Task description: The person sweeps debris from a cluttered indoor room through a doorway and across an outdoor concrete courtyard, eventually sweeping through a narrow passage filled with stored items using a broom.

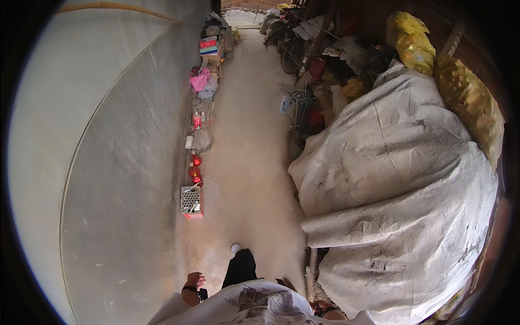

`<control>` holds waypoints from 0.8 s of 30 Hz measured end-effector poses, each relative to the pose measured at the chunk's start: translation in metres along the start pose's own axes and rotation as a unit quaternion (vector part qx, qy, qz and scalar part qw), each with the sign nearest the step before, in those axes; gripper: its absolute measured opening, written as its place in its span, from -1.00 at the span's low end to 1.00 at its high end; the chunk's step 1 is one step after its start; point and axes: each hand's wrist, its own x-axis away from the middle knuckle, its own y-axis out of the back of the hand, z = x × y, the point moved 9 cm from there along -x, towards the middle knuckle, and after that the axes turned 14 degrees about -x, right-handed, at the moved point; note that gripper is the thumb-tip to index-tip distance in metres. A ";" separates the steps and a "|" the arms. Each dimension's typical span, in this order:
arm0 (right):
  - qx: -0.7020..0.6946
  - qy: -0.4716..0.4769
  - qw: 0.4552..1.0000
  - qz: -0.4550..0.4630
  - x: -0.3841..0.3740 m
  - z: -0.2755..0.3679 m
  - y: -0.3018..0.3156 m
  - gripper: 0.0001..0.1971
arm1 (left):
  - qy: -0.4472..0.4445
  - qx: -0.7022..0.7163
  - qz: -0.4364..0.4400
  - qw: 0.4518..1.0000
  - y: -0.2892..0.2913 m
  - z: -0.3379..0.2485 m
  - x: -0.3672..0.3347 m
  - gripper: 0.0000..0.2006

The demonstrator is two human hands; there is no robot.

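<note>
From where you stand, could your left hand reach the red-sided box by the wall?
Probably not without stepping forward and bending down: the red-sided box sits on the floor, ahead of the left hand. Nothing visible stands between them, so the way looks free.

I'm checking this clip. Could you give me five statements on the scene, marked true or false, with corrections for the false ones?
1. A large pale sheet is draped over the bulk on the right. True.
2. The left hand grips the red-sided box. False: the left hand is apart from the red-sided box, with no object visible in it.
3. A dark strap shows at the left wrist. True.
4. The pink bag lies on the right of the walkway. False: the pink bag is among the things along the left wall.
5. The red-sided box is nearer to the person than the pink bag. True.
</note>
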 end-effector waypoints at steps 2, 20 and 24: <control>-0.153 -0.067 0.982 0.085 -0.001 0.021 -0.028 -0.80 | -0.036 0.003 0.013 0.999 0.006 -0.067 0.007 -0.76; -0.239 0.086 0.944 0.209 0.139 0.436 -0.384 -0.83 | -0.078 -0.112 -0.030 0.990 0.022 -0.415 -0.004 -0.74; -0.261 0.056 0.941 0.210 0.149 0.504 -0.430 -0.79 | -0.033 -0.140 -0.018 0.989 0.018 -0.468 0.010 -0.75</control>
